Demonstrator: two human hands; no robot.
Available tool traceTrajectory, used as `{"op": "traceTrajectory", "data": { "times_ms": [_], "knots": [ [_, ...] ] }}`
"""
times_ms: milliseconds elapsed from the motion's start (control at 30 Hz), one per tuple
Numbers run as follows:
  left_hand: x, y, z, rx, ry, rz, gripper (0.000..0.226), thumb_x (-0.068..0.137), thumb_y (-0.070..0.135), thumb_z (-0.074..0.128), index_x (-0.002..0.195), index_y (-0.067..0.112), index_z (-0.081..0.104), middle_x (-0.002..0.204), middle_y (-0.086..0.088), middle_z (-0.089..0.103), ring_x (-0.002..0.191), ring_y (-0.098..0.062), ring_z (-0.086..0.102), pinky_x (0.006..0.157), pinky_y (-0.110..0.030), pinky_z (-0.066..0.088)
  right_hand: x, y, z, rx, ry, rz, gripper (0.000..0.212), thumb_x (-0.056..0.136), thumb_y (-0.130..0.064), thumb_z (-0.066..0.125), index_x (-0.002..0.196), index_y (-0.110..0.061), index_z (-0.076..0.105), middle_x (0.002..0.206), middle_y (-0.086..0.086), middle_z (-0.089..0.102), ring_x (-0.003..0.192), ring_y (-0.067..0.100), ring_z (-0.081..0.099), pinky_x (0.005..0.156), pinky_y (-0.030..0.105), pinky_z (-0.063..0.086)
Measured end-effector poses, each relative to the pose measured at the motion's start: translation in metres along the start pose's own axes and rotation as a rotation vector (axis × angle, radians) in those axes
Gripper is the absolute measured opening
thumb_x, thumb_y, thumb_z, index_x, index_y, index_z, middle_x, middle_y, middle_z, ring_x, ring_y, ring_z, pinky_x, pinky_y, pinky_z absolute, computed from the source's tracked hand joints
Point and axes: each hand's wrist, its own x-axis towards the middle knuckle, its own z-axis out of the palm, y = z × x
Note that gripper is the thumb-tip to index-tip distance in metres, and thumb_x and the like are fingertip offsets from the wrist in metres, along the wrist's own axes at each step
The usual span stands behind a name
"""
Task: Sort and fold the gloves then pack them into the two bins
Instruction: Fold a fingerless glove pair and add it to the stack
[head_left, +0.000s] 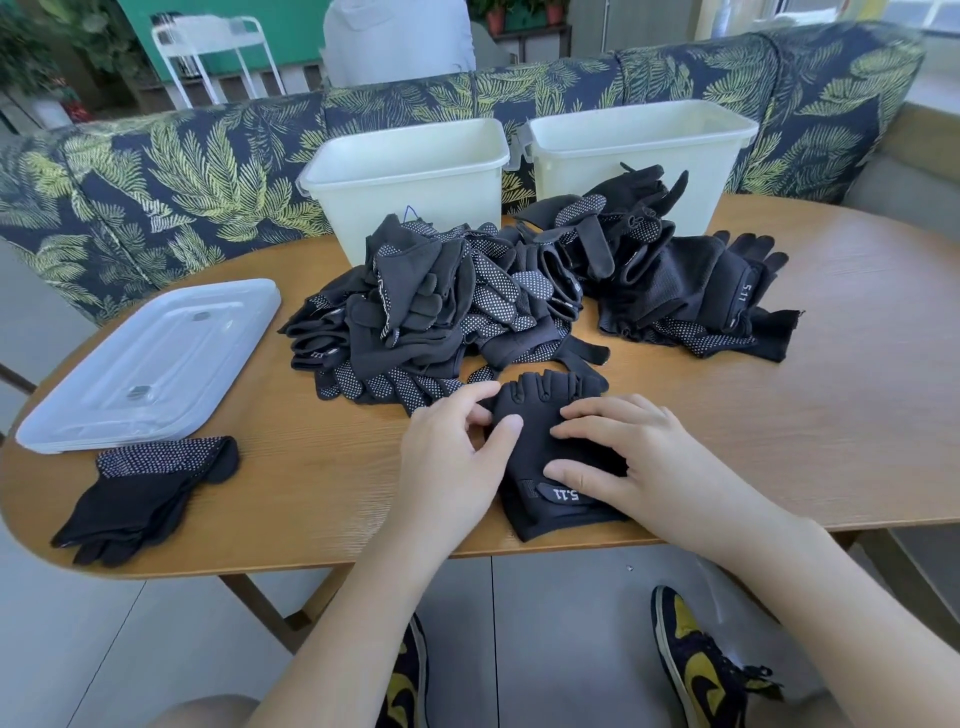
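Bare tabletop (810, 415) lies open to the right of the hands, and a narrower bare strip runs between the folded dotted gloves (150, 488) and the near centre. The glove pile (467, 306) blocks the middle of the table and stands against the fronts of both bins (405, 171) (641, 137); their open tops are reachable from above. Stacked clear lids (150, 364) occupy the left end.

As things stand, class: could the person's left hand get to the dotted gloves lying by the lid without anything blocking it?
Probably yes. The left hand rests on the fingerless glove, and only bare table lies between it and the dotted gloves near the lid. Nothing stands in that path.
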Motion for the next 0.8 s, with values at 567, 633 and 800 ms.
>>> {"op": "traceTrajectory", "data": {
  "times_ms": [567,633,800],
  "knots": [
    [0.014,0.011,0.008,-0.227,0.033,-0.031,0.037,0.09,0.022,0.072,0.124,0.035,0.07,0.113,0.018,0.071,0.094,0.006,0.067,0.093,-0.021,0.052,0.001,0.003,0.007,0.026,0.062,-0.005,0.067,0.084,-0.081,0.04,0.121,-0.034,0.072,0.132,-0.024,0.058,0.126,0.002,0.045,0.103,0.031,0.033],
    [0.017,0.009,0.009,-0.226,0.064,-0.033,0.029,0.09,0.018,0.072,0.115,0.032,0.076,0.106,0.016,0.073,0.09,0.004,0.068,0.088,-0.021,0.054,0.001,0.002,0.007,0.03,0.056,-0.005,0.068,0.085,-0.081,0.04,0.121,-0.034,0.072,0.133,-0.024,0.058,0.126,0.003,0.045,0.106,0.034,0.035],
    [0.012,0.006,0.008,-0.209,0.115,0.004,0.024,0.091,0.016,0.072,0.107,0.032,0.078,0.088,0.012,0.074,0.084,-0.004,0.067,0.073,-0.015,0.051,-0.002,-0.001,0.003,0.069,0.106,-0.002,0.064,0.087,-0.078,0.043,0.121,-0.032,0.072,0.131,-0.023,0.059,0.126,0.0,0.045,0.108,0.031,0.035]
  ]
}}
